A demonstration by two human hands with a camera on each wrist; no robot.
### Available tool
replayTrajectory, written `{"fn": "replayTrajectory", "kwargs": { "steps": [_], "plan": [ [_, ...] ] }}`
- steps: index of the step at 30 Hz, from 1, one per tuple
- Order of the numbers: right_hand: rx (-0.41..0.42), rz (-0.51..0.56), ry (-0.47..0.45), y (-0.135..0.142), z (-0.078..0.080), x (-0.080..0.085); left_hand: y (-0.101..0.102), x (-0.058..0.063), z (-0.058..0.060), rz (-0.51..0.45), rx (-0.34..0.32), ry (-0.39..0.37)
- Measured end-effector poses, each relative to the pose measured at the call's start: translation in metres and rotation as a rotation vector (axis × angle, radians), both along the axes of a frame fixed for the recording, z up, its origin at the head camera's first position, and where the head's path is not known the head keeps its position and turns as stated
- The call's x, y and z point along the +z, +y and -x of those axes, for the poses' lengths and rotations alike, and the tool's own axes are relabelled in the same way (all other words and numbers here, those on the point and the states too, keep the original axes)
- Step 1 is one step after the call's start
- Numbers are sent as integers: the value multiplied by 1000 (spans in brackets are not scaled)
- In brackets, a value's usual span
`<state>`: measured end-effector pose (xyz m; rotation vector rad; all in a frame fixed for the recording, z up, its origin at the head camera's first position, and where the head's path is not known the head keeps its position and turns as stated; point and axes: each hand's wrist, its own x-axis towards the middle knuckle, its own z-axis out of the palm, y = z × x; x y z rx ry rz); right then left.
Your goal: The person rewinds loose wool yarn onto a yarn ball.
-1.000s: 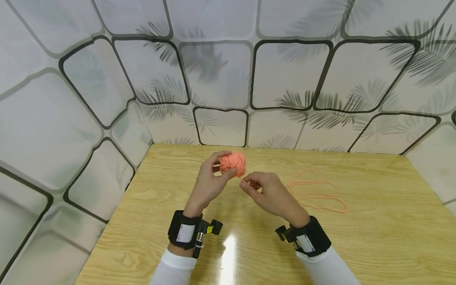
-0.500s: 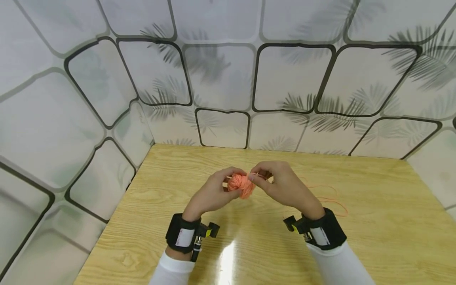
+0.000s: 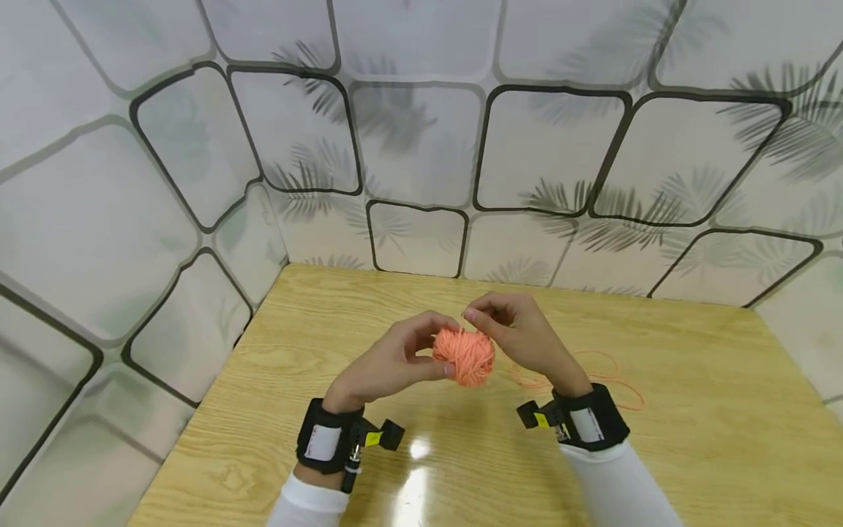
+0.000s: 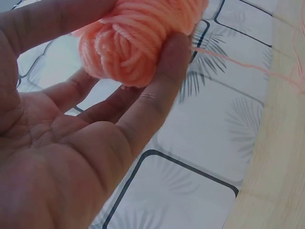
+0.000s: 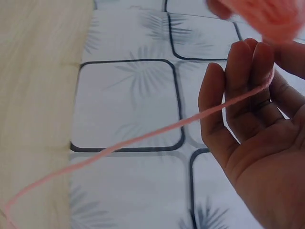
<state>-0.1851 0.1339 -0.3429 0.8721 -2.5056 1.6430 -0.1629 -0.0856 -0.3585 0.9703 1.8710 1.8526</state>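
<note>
Fingers of left hand (image 3: pixel 388 359) curled round coral yarn ball (image 3: pixel 473 359), thumb on near side; ball raised above tabletop (image 3: pixel 711 439). Right hand (image 3: pixel 520 331), just beyond and right of ball, pinches yarn strand (image 5: pixel 183 121) between thumb and fingers. Loose yarn loops (image 3: pixel 614 380) on tabletop, right of ball. Patterned wall covering (image 3: pixel 415 146) behind ball, well apart.

Head view bright, white glare on tabletop (image 3: pixel 711 417); right wrist view dimmer, yarn ball (image 5: pixel 274 18) blurred.
</note>
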Motion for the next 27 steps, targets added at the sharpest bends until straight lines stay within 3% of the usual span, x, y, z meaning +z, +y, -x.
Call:
{"fn": "replayTrajectory", "kwargs": {
  "steps": [3, 9, 13, 19, 23, 27],
  "plan": [
    [26, 48, -60, -7, -2, -6, -4, 2, -1, -11, 38, -3],
    [85, 149, -143, -14, 9, -35, -13, 4, -3, -74, 92, -68],
    [76, 85, -168, -15, 8, -42, -12, 4, -2, -133, 196, -92],
    [8, -49, -120, -5, -4, -48, 9, 2, 7, -159, 350, -74],
    [20, -117, -70, -6, -9, -47, 16, 7, 8, -112, 495, -3],
    [56, -165, -10, -11, -15, -43, 15, 21, -1, -45, 578, 57]
  ]
}}
